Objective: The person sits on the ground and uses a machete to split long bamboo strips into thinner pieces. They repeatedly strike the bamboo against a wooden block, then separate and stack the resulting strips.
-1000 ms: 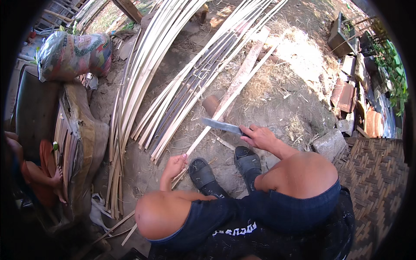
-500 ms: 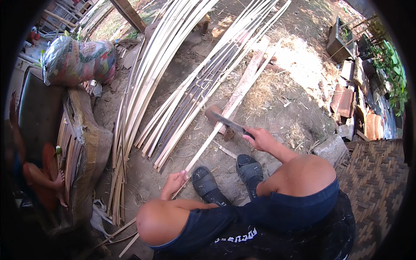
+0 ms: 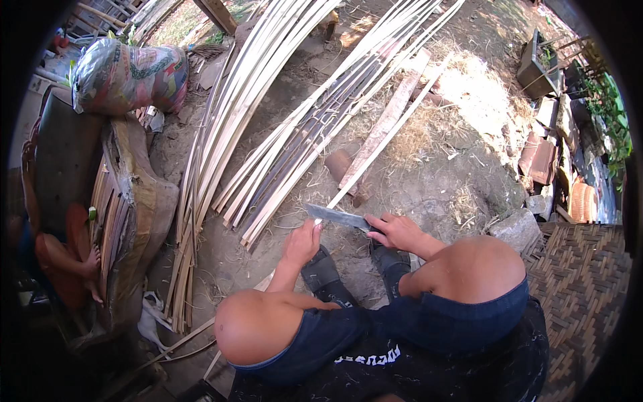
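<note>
Knife (image 3: 338, 216) crossed bamboo strip (image 3: 403, 118) just beyond left hand (image 3: 301, 246).
That hand pinched the strip, its long axis running forward-right; right hand (image 3: 400, 232) clenched the knife, blade pointing left.

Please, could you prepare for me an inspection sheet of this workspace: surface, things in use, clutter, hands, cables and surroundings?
Surface: earthen ground, partly sunlit.
Things in use: knife, its blade crossing a long pale strip in this view.
Clutter: straw-like shavings; bundled strips lying further left.
Left hand: closed on the pale strip, close to the blade.
Right hand: closed on the knife.
Cables: nothing seen.
Surroundings: stuffed sack and another person's foot at left; woven mat at right.
</note>
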`<action>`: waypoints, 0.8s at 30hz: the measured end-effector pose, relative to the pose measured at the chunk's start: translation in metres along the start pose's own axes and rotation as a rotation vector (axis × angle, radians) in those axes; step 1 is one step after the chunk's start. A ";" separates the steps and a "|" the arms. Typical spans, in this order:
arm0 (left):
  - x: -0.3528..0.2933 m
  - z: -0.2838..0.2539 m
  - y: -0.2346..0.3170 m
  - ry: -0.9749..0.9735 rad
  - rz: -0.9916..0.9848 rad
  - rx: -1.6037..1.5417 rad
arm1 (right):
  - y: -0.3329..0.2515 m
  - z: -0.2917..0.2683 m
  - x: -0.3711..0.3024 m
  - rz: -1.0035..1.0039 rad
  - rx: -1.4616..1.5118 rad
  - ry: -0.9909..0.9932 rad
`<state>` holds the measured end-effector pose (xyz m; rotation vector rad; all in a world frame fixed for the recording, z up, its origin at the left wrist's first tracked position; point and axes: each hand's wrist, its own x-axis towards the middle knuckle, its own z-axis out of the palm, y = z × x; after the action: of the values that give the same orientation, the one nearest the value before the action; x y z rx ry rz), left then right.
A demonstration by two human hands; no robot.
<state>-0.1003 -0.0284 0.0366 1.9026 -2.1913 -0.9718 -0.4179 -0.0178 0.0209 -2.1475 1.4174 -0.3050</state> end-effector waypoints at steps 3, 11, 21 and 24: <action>0.000 -0.006 -0.007 -0.027 0.034 0.065 | 0.082 -0.041 0.009 0.343 -0.046 0.274; 0.021 -0.001 -0.020 -0.114 0.019 -0.356 | 0.004 -0.019 0.022 0.095 0.110 0.210; 0.020 -0.008 -0.031 -0.331 -0.267 -0.685 | 0.023 -0.016 0.020 0.086 0.030 0.194; 0.003 0.008 -0.060 -0.266 -0.158 -0.566 | 0.015 -0.023 0.007 0.063 -0.024 0.111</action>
<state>-0.0526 -0.0299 -0.0008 1.7574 -1.6249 -1.7333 -0.4375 -0.0360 0.0310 -2.1288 1.5547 -0.3900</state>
